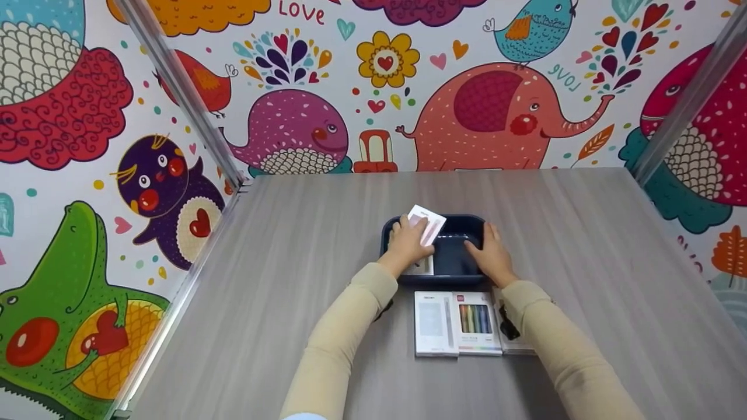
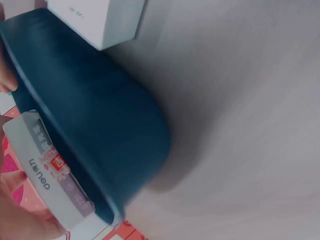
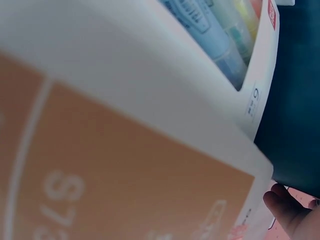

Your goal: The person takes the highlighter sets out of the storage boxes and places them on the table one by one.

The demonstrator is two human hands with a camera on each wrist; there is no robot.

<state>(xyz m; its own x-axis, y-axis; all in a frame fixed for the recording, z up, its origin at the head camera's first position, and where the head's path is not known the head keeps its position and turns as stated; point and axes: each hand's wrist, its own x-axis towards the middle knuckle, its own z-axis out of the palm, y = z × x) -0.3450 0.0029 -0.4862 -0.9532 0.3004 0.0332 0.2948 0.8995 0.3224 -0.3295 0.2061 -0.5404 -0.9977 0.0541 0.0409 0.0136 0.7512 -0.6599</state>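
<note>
In the head view, a dark blue tray (image 1: 442, 280) stands mid-table. My left hand (image 1: 407, 242) holds a white box (image 1: 433, 230) tilted over the tray's left side. The left wrist view shows the end of this box (image 2: 47, 175), with red and grey markings, beside the tray wall (image 2: 100, 110). Another box (image 1: 428, 267) lies in the tray beneath that hand. My right hand (image 1: 493, 256) grips the tray's right wall, thumb on the inner side and fingers outside. In the right wrist view, only some of its fingers (image 3: 290, 212) show.
On the near side of the tray, a white box (image 1: 433, 324) lies beside a box of coloured sticks (image 1: 477, 326). Further right, boxes partly hidden by the right sleeve include a brown-and-white one (image 3: 125, 165) and one with highlighters (image 3: 210, 35). Cartoon-printed walls (image 1: 373, 87) border the table.
</note>
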